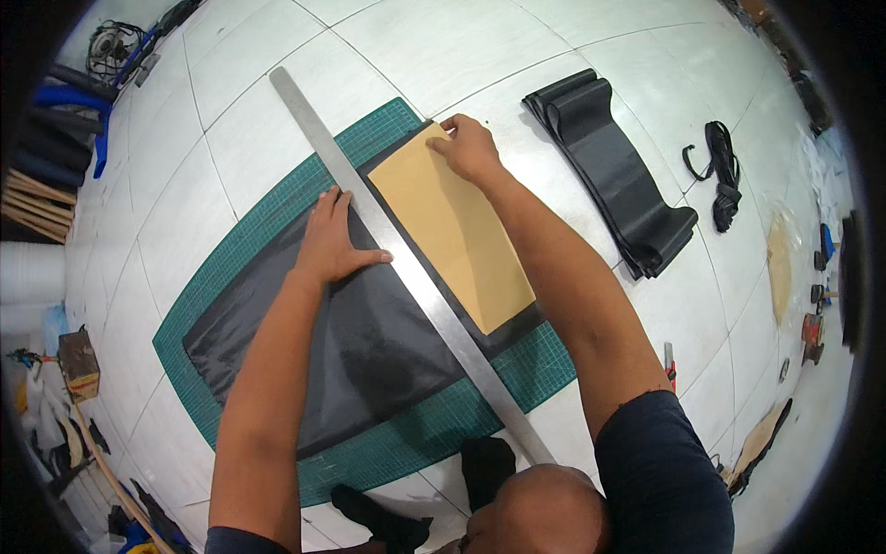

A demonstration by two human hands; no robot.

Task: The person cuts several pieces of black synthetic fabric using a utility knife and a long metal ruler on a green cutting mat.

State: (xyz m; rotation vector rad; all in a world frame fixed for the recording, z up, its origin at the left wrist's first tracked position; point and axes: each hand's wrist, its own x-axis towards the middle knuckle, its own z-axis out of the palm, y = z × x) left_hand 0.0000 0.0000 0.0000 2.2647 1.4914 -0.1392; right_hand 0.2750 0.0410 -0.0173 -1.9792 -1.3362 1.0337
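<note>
A long metal ruler (426,294) lies slantwise across black fabric (369,355) on a green cutting mat (214,319). My left hand (334,242) rests on the fabric at the ruler's left edge, fingers spread, with fingertips and thumb touching the metal. Right of the ruler, a tan card sheet (461,245) lies on the fabric, a dark strip showing between the two. My right hand (469,152) holds the card's far right corner between thumb and fingers. The undersides of those fingers are hidden.
To the right on the white tiles (443,46) lie folded black material (614,166) and a bundle of black cord (723,175). A red-handled cutter (671,367) lies near my right elbow. Rolls (55,143) and a small box (79,365) stand at the left.
</note>
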